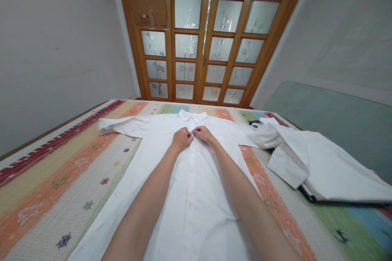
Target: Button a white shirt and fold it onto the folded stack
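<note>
A white button-up shirt (171, 187) lies spread face up on a patterned bed cover, collar (192, 116) at the far end and sleeves out to both sides. My left hand (181, 138) pinches the front placket a little below the collar. Right beside it, my right hand (203, 133) has thumb and finger closed on the same placket from the other side. The fingertips of the two hands nearly meet, and they hide the button and buttonhole there. Below them the placket runs straight down between my forearms.
At the right a pile of white clothes (333, 167) with dark pieces under it touches the shirt's sleeve. The striped bed cover (101, 159) lies beneath everything. A pale green headboard-like panel (324, 110) stands at the right, and wooden glazed doors (211, 34) are behind the bed.
</note>
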Available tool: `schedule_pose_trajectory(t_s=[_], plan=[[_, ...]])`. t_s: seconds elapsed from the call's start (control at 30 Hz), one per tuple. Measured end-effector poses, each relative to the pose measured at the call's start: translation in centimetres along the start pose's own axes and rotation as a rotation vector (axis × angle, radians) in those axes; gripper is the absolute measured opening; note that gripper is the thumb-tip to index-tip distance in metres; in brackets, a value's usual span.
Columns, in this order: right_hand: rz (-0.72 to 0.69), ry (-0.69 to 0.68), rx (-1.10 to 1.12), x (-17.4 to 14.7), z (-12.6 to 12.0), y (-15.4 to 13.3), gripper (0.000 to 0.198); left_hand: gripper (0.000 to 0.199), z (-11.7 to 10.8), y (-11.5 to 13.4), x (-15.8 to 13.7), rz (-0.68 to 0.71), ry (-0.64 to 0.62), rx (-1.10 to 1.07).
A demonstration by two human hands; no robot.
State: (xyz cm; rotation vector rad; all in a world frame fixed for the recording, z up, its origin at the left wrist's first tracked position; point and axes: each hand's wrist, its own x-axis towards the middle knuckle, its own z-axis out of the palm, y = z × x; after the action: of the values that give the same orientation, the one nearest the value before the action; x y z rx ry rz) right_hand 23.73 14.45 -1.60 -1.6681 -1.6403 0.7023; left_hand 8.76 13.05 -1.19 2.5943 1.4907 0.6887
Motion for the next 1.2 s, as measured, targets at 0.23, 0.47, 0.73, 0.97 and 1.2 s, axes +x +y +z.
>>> schedule_pose_trajectory(t_s=[0.23, 0.47, 0.73, 0.97, 1.2], plan=[[0.058, 0.032, -0.041, 0.0, 0.0, -0.4, 0.016, 0.028, -0.1, 0.4, -0.1, 0.040, -0.052, 0.089], [0.179, 0.058, -0.080, 0.4, 0.2, -1.5, 0.019, 0.027, -0.2, 0.3, -0.3, 0.024, -0.052, 0.085], [0.156, 0.043, -0.088, 0.4, 0.3, -1.4, 0.017, 0.025, 0.1, 0.1, -0.2, -0.022, -0.032, 0.025], [0.079, 0.087, -0.097, -0.2, 0.3, -1.2, 0.017, 0.029, 0.1, 0.2, -0.3, -0.013, -0.036, 0.076], [-0.029, 0.201, -0.165, -1.2, 0.7, -0.9, 0.021, 0.030, -0.2, 0.4, -0.5, -0.041, -0.022, 0.098]])
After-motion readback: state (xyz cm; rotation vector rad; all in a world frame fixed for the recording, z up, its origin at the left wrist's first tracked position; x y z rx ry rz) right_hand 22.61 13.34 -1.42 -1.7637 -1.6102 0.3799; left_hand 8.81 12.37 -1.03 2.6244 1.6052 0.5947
